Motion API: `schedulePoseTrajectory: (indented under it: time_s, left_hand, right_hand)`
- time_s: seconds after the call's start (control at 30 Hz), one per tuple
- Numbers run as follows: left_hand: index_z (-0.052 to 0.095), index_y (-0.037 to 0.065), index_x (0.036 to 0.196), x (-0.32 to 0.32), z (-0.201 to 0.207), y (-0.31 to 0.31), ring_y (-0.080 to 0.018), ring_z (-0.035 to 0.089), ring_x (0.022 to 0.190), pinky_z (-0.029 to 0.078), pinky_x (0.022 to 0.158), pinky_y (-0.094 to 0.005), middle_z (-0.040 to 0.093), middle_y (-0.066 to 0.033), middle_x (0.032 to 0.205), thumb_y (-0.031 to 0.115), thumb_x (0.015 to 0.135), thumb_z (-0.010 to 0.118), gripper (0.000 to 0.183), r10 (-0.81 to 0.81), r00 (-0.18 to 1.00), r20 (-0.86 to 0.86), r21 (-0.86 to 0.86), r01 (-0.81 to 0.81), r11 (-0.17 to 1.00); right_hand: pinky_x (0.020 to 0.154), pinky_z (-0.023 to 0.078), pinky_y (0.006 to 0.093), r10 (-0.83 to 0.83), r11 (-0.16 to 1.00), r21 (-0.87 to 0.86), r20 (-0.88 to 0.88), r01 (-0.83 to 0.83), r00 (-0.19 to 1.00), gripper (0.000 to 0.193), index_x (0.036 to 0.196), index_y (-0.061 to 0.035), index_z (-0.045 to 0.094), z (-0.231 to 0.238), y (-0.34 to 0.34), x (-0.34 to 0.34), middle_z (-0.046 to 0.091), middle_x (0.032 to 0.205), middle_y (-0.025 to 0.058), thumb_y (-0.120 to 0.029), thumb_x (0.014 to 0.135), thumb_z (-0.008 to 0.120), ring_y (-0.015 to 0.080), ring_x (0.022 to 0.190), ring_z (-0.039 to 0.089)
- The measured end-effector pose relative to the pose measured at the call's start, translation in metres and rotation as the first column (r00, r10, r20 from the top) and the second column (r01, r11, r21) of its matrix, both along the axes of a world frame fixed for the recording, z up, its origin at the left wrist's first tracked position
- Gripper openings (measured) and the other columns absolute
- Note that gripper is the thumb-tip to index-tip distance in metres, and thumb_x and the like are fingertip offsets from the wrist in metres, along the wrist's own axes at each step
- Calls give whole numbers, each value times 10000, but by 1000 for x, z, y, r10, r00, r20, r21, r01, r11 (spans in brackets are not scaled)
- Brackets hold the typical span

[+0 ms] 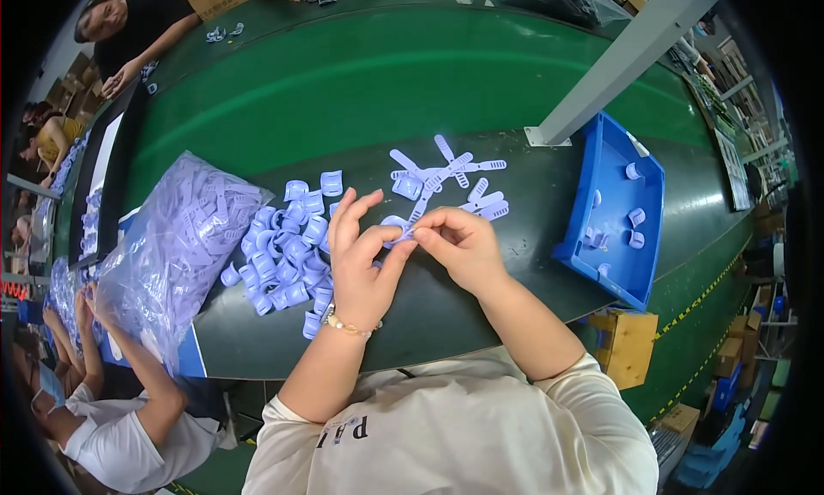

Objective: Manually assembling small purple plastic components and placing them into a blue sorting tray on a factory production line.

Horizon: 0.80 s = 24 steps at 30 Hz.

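Note:
My left hand (360,259) and my right hand (462,248) meet over the dark table edge, both pinching a small lilac plastic piece (407,232) between thumb and forefinger. Fingertips cover much of it, so its full shape is hidden. The other fingers of my left hand are raised and spread. Just beyond my hands lie several slotted lilac straps (446,165), some crossing each other, with a curved lilac piece (407,186) among them. Left of my left hand spreads a loose heap of curved lilac plastic pieces (287,255).
A clear bag (193,229) full of lilac straps lies left of the heap. At right stands a blue tray (566,253) holding several lilac pieces, near a grey metal post (618,62). Beyond runs a green belt (360,66). A co-worker (146,426) sits close at left; another person (137,36) is across.

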<state>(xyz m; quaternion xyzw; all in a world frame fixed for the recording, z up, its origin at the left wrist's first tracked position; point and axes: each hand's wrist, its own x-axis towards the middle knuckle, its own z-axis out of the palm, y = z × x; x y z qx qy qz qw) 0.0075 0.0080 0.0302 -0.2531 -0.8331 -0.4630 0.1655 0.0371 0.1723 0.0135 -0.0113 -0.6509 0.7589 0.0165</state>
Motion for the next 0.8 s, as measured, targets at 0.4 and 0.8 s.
schedulePoseTrajectory:
  time_s: [0.4, 0.8]
  left_hand:
    - [649, 92, 783, 3, 5, 4, -436, 379, 1258, 314, 1032, -491, 527, -130, 1286, 108, 724, 734, 105, -29, 981, -192, -105, 9, 994]
    - [666, 86, 753, 1, 2, 5, -467, 221, 1372, 195, 1094, -519, 390, -205, 1437, 126, 703, 764, 117, -5, 989, -150, -33, 0, 999]
  right_hand:
    - [606, 405, 168, -94, 991, -97, 27, 96, 995, 68, 878, -27, 664, 6, -5, 1, 653, 815, -15, -94, 873, 655, 14, 703, 542]
    - [680, 467, 208, -88, 983, -157, 26, 91, 996, 125, 955, -34, 551, 6, -5, -1, 627, 841, 27, -4, 865, 633, 62, 747, 570]
